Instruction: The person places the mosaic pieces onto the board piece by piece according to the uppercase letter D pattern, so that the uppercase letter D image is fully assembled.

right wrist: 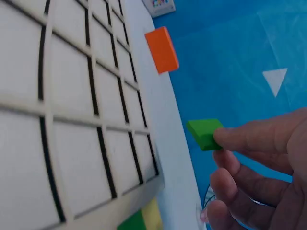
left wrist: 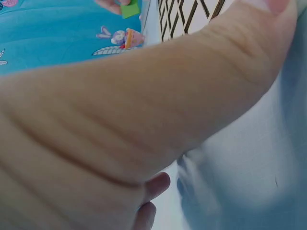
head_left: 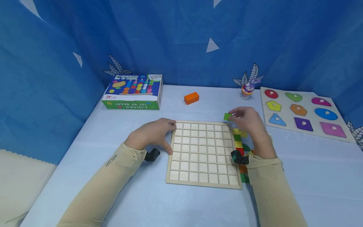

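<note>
A wooden grid board (head_left: 203, 154) with pale square cells lies flat on the table. My left hand (head_left: 151, 134) rests along its left edge, thumb and fingers spread at the frame. Beyond the board's far right corner, my right hand (head_left: 247, 119) pinches a light green square tile (right wrist: 205, 133) between thumb and fingertip, raised above the board's level in the right wrist view. Coloured tiles (head_left: 239, 144) in yellow, green, red and orange lie along the board's right side, partly hidden by the right forearm. The left wrist view is mostly filled by the left thumb (left wrist: 144, 105).
An orange block (head_left: 191, 98) stands behind the board. To its left sits a bead toy box (head_left: 132, 92). A small purple rabbit figure (head_left: 248, 89) is at the back right, beside a shape puzzle board (head_left: 307, 114) with knobbed pieces. A blue curtain (head_left: 181, 41) hangs behind the table.
</note>
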Tool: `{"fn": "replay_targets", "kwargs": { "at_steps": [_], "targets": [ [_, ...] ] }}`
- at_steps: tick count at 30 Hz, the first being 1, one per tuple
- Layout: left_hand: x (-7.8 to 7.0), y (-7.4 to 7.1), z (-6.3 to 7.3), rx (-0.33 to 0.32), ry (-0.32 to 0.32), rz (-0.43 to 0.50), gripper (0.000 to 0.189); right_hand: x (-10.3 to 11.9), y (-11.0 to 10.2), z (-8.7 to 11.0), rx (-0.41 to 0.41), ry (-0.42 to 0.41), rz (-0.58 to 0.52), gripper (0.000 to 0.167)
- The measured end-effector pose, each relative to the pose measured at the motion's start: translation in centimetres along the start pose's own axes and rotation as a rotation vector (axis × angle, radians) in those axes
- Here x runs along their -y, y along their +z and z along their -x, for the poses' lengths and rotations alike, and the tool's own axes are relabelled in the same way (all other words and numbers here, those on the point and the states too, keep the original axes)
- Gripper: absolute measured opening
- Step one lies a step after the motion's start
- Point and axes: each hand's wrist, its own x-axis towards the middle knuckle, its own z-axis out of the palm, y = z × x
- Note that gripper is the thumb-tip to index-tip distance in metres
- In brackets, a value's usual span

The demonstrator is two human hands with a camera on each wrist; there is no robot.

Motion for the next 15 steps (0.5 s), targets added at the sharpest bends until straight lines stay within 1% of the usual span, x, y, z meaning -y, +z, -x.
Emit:
{"fn": "replay_targets", "kwargs": {
  "at_steps": [4, 8, 15],
  "targets": [
    [-0.2, -0.3, 0.1, 0.003, -0.004, 0.000, 0.105, 1.2, 0.0, 0.5, 0.022, -0.061, -0.026, 0.030],
    [-0.2, -0.4, 0.1, 0.005, -0.005, 0.019, 0.105, 2.2, 0.4, 0.8, 0.059, -0.085, -0.033, 0.028],
    [-0.2, -0.2, 0.2, 0.003, -0.008, 0.029, 0.106, 3.9, 2.8, 1.4, 0.108, -0.183, 0.003, 0.025]
  ]
}}
